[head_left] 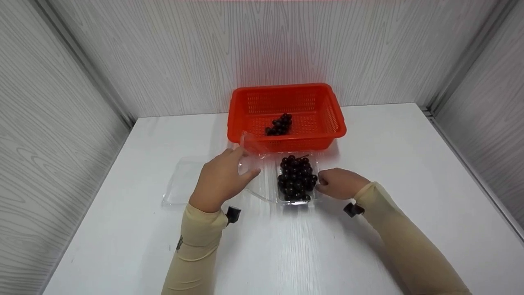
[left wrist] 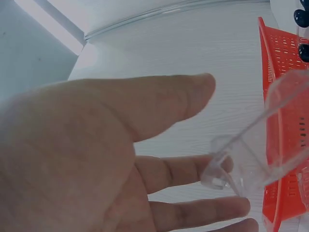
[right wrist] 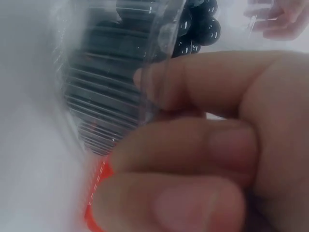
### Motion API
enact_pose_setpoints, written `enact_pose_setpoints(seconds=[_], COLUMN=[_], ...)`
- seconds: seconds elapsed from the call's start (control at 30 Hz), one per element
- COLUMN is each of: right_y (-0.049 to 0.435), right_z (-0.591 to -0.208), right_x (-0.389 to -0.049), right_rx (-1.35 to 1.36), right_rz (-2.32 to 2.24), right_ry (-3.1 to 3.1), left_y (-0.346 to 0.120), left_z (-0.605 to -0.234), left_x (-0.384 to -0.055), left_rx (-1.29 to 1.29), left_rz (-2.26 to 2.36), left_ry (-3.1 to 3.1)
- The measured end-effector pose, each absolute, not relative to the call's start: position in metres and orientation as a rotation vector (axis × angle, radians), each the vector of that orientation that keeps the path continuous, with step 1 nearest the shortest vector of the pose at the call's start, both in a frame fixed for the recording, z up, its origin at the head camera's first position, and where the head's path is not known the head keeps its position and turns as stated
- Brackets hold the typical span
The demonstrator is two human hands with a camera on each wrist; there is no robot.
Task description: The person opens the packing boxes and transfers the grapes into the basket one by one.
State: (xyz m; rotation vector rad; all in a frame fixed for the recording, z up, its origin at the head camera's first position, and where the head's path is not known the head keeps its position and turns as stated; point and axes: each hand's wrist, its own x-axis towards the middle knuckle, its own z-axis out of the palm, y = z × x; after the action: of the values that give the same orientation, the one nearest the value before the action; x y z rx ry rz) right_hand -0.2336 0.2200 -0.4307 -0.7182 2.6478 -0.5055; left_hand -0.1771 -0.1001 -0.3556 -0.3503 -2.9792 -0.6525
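A clear plastic clamshell box (head_left: 278,196) sits on the table, filled with dark grapes (head_left: 295,177). Its lid (left wrist: 270,140) is swung up on the left side. My left hand (head_left: 221,178) is beside the lid with thumb and fingers spread; in the left wrist view the fingertips touch or nearly touch the lid's corner. With curled fingers, my right hand (head_left: 343,183) pinches the right rim of the box, and the right wrist view shows the ribbed box wall (right wrist: 106,82) next to the fingers. The far fingers of the left hand are partly hidden in the head view.
Behind the box stands a red plastic basket (head_left: 337,135) with a small bunch of dark grapes (head_left: 280,125) in it. Another clear plastic container (head_left: 180,180) lies to the left of my left hand. Pale wood-grain walls (head_left: 184,57) border the white table (head_left: 401,164).
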Motion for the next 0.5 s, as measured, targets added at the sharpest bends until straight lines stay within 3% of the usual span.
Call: enact_pose_setpoints(seconds=[0.5], right_y=[0.215], right_z=[-0.4279], right_x=[-0.2384], right_rx=[-0.805], right_rz=[-0.724], right_ry=[2.883], left_y=[-0.1028], left_z=[-0.3576], left_x=[-0.1795], left_rx=[-0.282], left_rz=[-0.631], left_ry=[-2.944])
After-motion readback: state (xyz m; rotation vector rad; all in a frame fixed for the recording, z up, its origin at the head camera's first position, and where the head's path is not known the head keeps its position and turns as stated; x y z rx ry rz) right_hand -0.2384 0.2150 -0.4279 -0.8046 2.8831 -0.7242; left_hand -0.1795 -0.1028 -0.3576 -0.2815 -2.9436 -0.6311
